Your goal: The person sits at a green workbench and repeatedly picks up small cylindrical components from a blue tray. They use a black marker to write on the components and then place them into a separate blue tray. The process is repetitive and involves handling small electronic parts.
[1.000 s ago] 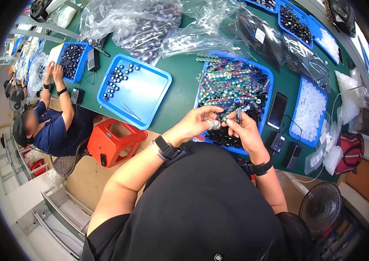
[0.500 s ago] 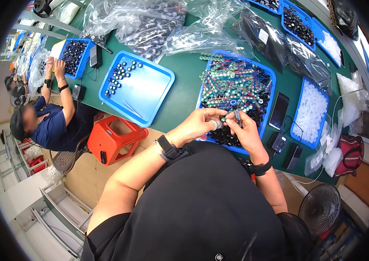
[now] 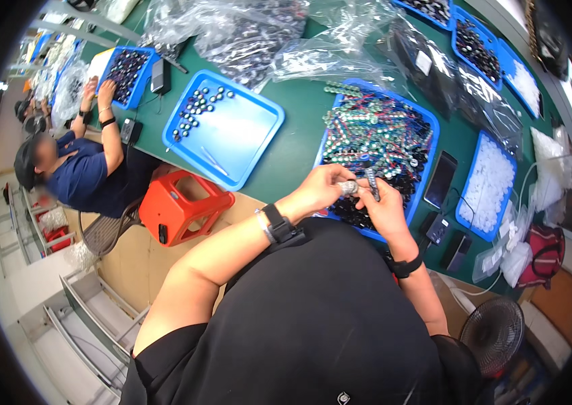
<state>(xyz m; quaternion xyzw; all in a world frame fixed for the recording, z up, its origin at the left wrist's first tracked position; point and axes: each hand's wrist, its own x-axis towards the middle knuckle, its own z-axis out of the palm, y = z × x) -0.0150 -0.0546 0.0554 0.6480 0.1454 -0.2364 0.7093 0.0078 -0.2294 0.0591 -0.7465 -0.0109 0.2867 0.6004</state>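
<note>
Pinching a slim, dark, blue-topped piece [image 3: 372, 181], the right hand [image 3: 386, 208] is beside the left hand [image 3: 321, 190]. Whether the left hand pinches something, I cannot tell.

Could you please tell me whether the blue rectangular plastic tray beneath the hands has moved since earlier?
No, that blue tray has kept its place beside the rectangular black smartphone; only the view shifted.

The right hand [image 3: 386, 208] holds a dark, slanting rod [image 3: 372, 181].
</note>
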